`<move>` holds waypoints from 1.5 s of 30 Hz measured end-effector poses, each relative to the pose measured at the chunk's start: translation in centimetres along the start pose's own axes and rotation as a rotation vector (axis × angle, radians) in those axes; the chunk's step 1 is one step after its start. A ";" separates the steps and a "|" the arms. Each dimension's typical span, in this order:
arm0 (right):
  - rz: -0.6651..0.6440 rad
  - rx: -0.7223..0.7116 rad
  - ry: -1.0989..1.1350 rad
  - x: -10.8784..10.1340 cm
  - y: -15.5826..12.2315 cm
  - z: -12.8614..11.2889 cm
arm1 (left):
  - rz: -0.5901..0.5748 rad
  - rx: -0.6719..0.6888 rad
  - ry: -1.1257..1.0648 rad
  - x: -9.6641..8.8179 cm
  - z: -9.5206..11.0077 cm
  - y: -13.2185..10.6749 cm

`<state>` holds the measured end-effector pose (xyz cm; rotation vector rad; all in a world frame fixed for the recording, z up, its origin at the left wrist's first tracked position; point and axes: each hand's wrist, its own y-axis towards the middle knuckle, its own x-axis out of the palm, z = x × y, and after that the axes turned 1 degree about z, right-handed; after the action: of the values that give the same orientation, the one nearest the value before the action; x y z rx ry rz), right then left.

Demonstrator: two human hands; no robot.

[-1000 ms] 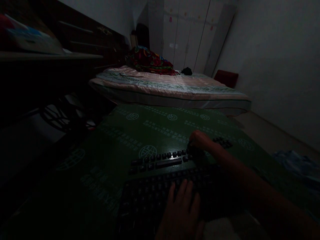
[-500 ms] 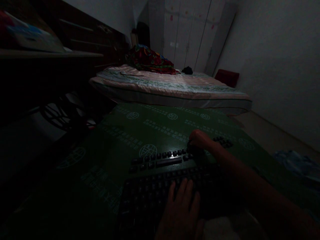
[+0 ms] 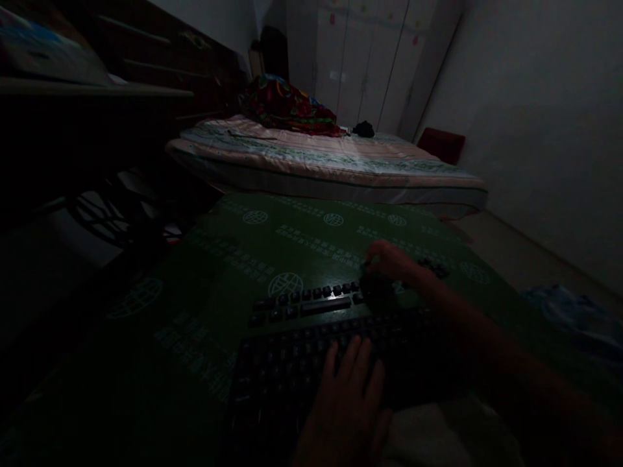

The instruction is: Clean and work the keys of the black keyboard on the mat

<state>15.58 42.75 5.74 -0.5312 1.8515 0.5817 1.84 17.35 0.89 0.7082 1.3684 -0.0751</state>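
A dark keyboard (image 3: pixel 287 370) lies on the green printed board in front of me, its details mostly lost in the gloom. My left hand (image 3: pixel 348 402) rests on it, with fingers stretched out over the keys. Beyond the keyboard, loose black keycaps (image 3: pixel 318 293) stand in two rows, and a long spacebar keycap (image 3: pixel 326 305) is among them. My right hand (image 3: pixel 387 259) is at the right end of these rows, fingers curled together. Shadow hides its fingertips and whatever they may hold. Farther right, behind that wrist, is a cluster of small black keycaps (image 3: pixel 433 267).
The green board (image 3: pixel 204 279) reaches toward a bed (image 3: pixel 331 168) with a striped sheet and a red patterned blanket (image 3: pixel 292 110). A dark desk edge (image 3: pixel 97 91) juts in on the left. Bluish cloth (image 3: pixel 569 311) lies low on the right.
The whole view has shifted slightly. My right hand has lifted a little at the end of the keycap rows, its fingers loosening slightly. The left hand stays on the keyboard.
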 end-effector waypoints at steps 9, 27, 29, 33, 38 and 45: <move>0.030 -0.301 0.140 -1.3 -11.2 -2.6 | -0.025 -0.038 -0.064 -0.2 0.3 0.2; 0.062 -0.309 0.073 1.7 -15.6 -4.8 | -0.054 -0.055 -0.092 -0.5 0.4 0.5; 0.031 -0.288 0.068 1.6 -15.5 -4.9 | -0.062 -0.057 -0.096 -0.5 0.4 0.5; 0.025 -0.293 0.084 1.5 -15.4 -5.0 | -0.084 -0.064 -0.104 -0.6 0.5 0.6; -0.002 -0.284 0.103 1.4 -15.5 -5.0 | -0.102 -0.069 -0.110 -0.5 0.5 0.4; -0.003 -0.300 0.092 1.5 -15.6 -5.0 | -0.087 -0.061 -0.103 -0.4 0.4 0.4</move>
<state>21.01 27.32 3.64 -0.7695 1.8599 0.8529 2.33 17.35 1.42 0.5861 1.2976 -0.1364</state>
